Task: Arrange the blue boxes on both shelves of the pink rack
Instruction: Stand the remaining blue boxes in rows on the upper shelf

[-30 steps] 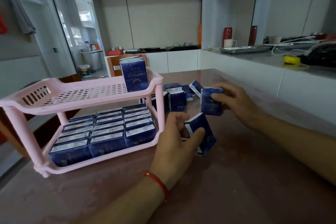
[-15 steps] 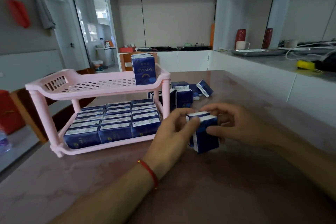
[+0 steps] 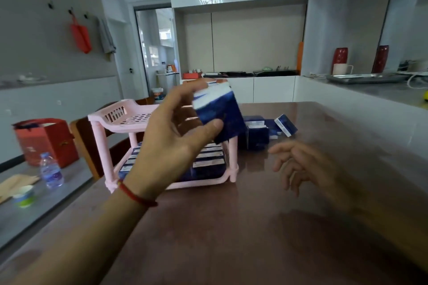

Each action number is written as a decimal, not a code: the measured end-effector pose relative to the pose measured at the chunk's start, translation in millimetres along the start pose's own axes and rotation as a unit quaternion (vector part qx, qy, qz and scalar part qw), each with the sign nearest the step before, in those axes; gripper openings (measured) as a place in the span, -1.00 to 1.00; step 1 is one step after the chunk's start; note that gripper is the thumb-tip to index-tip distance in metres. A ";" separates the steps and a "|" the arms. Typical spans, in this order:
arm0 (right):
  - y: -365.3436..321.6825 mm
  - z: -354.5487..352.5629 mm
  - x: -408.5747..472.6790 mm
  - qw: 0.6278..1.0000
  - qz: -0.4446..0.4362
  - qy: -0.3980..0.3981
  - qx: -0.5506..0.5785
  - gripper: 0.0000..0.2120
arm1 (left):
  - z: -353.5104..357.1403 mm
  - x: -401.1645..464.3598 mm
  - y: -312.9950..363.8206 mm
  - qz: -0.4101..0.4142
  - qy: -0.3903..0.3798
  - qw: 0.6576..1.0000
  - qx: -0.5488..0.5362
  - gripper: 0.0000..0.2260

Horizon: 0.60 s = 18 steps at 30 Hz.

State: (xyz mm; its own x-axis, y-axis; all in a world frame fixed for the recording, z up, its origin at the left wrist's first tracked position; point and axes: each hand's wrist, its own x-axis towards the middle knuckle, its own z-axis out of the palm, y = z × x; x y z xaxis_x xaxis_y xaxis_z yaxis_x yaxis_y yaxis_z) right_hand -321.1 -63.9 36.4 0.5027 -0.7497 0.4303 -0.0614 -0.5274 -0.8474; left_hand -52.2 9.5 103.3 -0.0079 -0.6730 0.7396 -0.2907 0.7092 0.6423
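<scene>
Since the right hand hangs slack and empty at 3 o'clock above the table, all handling falls to the left hand. It pinches a blue box between thumb and fingers across its broad faces, in front of the rack. The box appears light, stiff and smooth; hold the faces, not the corners. Its long axis is tilted, white end toward 11 o'clock. Loose boxes lie beyond at 1 o'clock.
</scene>
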 end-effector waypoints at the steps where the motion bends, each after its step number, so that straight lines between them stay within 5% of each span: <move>1: 1.4 3.2 -0.6 1.000 0.003 -0.001 -0.012 -0.46 | -9.5 8.4 -1.1 -0.006 0.013 1.000 -0.006 -0.51; 5: 6.4 12.9 -1.5 0.999 0.006 -0.003 -0.043 -0.70 | -28.9 37.1 -12.3 -0.030 0.009 0.999 0.027 -0.52; 18: 13.3 19.5 -3.7 0.994 0.011 -0.012 -0.109 -0.75 | -27.8 73.5 -29.1 -0.059 -0.041 0.977 0.201 -0.46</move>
State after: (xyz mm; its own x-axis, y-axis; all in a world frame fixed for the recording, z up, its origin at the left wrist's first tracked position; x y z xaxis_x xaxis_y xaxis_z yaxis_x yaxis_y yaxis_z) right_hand -307.0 -60.3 17.4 0.5197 -0.7536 0.4025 -0.2562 -0.5869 -0.7681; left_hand -17.7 -54.8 144.5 -0.0243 -0.7709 0.6365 -0.6470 0.4975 0.5779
